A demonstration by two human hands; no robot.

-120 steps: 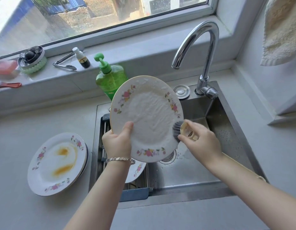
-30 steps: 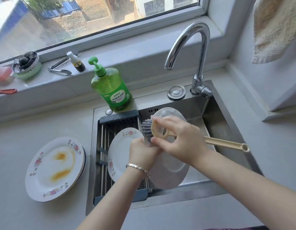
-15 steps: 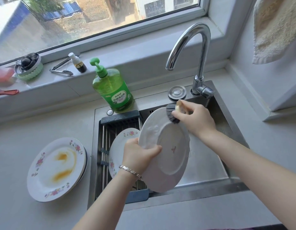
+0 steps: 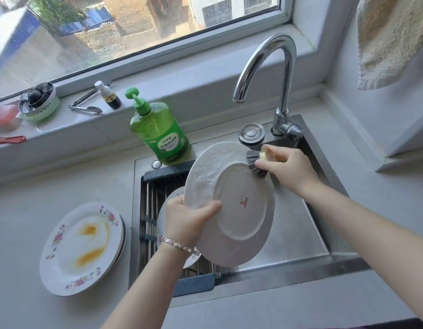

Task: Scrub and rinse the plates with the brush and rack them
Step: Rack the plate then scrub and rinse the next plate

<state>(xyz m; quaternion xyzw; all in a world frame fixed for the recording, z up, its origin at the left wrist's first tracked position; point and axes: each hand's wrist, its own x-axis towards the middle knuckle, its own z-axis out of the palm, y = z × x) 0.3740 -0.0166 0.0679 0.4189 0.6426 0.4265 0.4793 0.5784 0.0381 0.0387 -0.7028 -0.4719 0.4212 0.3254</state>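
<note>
My left hand (image 4: 190,220) grips the left rim of a white plate (image 4: 239,214), tilted over the sink with its soapy underside facing me. My right hand (image 4: 290,170) holds the brush (image 4: 255,162) by its head, and the grey bristles press on the plate's upper right rim. Behind the held plate, another floral plate (image 4: 164,210) lies in the rack (image 4: 153,200) at the sink's left side. A stack of floral plates (image 4: 82,248) sits on the counter to the left, the top one smeared with orange sauce.
A green dish soap bottle (image 4: 158,131) stands behind the rack. The chrome faucet (image 4: 272,74) arches over the steel sink (image 4: 298,233), with no water running. The windowsill holds tongs (image 4: 86,108), a small bottle (image 4: 109,96) and a scrubber. A towel (image 4: 393,39) hangs at upper right.
The plate was turned from its flowered face to its underside. My right hand has shifted the brush along the plate's upper right rim, slightly lower than half a second ago.
</note>
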